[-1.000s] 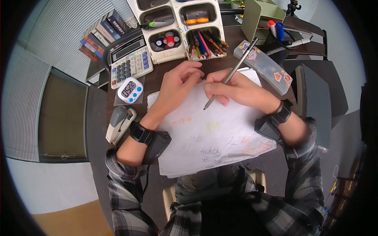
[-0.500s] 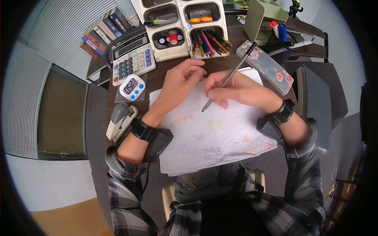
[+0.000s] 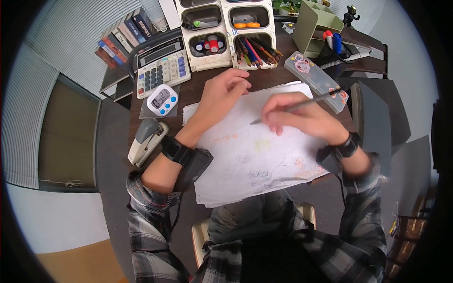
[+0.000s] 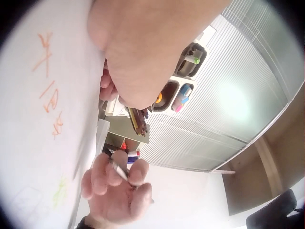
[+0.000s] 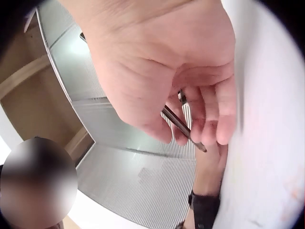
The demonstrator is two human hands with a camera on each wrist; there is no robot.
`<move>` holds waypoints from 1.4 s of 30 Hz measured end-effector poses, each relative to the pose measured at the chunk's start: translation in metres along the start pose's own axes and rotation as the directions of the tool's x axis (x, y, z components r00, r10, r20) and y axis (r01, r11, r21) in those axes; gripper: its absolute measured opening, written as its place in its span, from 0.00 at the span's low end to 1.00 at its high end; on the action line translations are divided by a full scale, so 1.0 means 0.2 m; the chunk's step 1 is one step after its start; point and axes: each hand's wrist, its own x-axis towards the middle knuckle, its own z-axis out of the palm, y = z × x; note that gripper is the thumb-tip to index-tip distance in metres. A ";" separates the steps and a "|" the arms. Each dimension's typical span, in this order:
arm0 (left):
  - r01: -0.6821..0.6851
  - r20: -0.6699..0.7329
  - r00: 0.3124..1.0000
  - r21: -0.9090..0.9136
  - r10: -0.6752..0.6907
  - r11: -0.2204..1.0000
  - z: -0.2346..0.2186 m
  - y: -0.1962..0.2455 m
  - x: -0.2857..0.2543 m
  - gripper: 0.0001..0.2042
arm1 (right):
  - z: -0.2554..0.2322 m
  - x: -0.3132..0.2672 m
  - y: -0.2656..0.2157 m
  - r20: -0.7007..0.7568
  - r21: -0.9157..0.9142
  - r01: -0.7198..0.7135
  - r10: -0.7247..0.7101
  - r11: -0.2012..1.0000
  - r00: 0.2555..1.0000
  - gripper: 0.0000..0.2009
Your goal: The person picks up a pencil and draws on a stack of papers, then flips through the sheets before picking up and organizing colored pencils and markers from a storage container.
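Rightward across the paper [image 3: 264,146] the right hand [image 3: 302,120] has slid, its pencil [image 3: 295,107] now lying flatter, tip just above the sheet (fingers pinched round the shaft). Left hand [image 3: 219,96] rests on the paper's upper edge, fingers loosely curled, holding nothing, near the calculator [image 3: 163,66] on the tabletop [image 3: 193,92].

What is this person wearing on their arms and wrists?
Both arms wear grey-and-dark plaid shirt sleeves pushed up the forearms. A black strap with a black boxy camera unit sits at each wrist, behind the left hand and right hand; a thin dark cable trails from each.
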 end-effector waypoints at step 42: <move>-0.062 -0.042 0.997 0.075 0.065 0.995 -0.02 -0.02 -0.01 0.13 | 0.23 -0.26 0.20 -0.385 -0.308 0.034 -0.158 0.951 0.910 0.05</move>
